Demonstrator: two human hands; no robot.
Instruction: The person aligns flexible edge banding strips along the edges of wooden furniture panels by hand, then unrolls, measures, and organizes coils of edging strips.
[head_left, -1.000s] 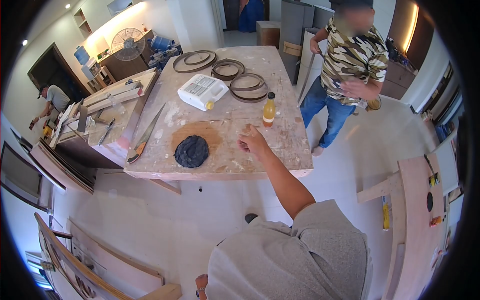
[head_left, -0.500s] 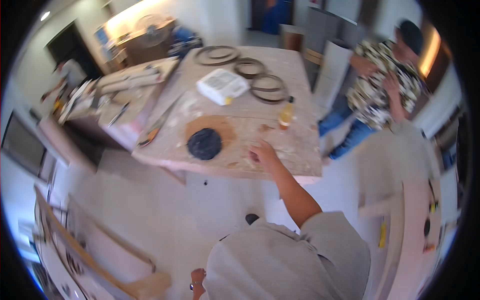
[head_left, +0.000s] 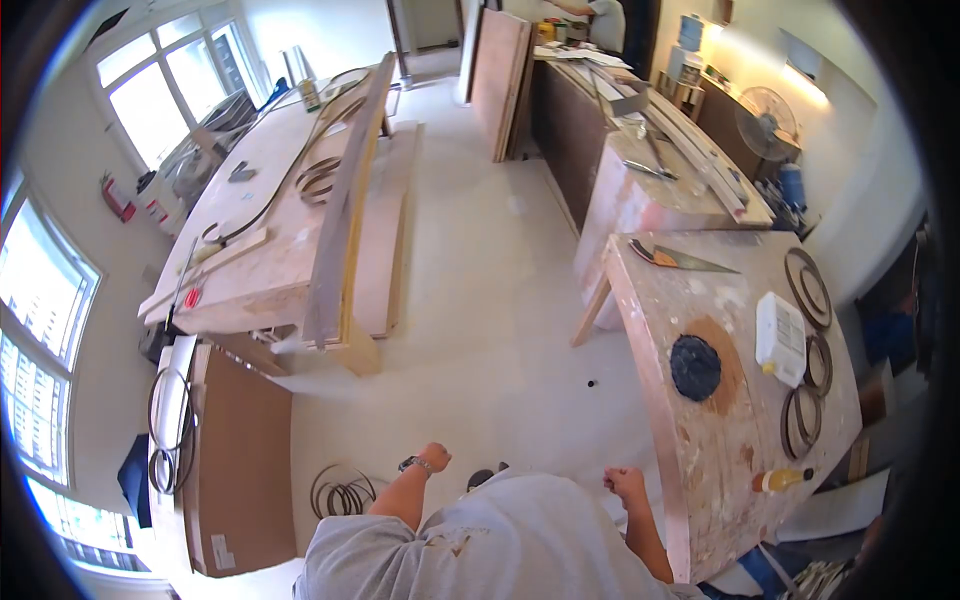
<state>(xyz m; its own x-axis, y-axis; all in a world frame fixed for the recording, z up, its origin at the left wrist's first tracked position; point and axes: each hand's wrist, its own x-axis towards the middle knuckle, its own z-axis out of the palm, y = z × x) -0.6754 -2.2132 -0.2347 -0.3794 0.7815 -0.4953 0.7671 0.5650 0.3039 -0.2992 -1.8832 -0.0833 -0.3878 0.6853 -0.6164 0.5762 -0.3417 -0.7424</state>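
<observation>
Worktable area: both hands in view, neither seen in contact with any item

The worktable (head_left: 690,470) stands on the person's right and serves as reference. The right hand (head_left: 625,483) is near its long edge, with a gap visible; the fingers are bent inward, and whether they pinch anything small cannot be told. The left hand (head_left: 434,457) is well apart from the worktable, over the floor, a watch (head_left: 410,464) on its wrist; its fingers are curled, and whether they press together cannot be told. Beyond it, farther from the worktable, a loose coil (head_left: 343,492) lies on the floor.

On the worktable, a black disc (head_left: 696,367) lies partly over a brown stain, near the edge facing the open floor. A handsaw (head_left: 690,259) lies at the far end. A white jug (head_left: 779,340) is beside the dark coiled bands (head_left: 797,415) along the opposite side, and a bottle of yellow liquid (head_left: 783,480) is near them. Across the floor from the worktable, a long bench (head_left: 290,240) carries further bands. A co-worker (head_left: 606,25) is well beyond the worktable's far end
</observation>
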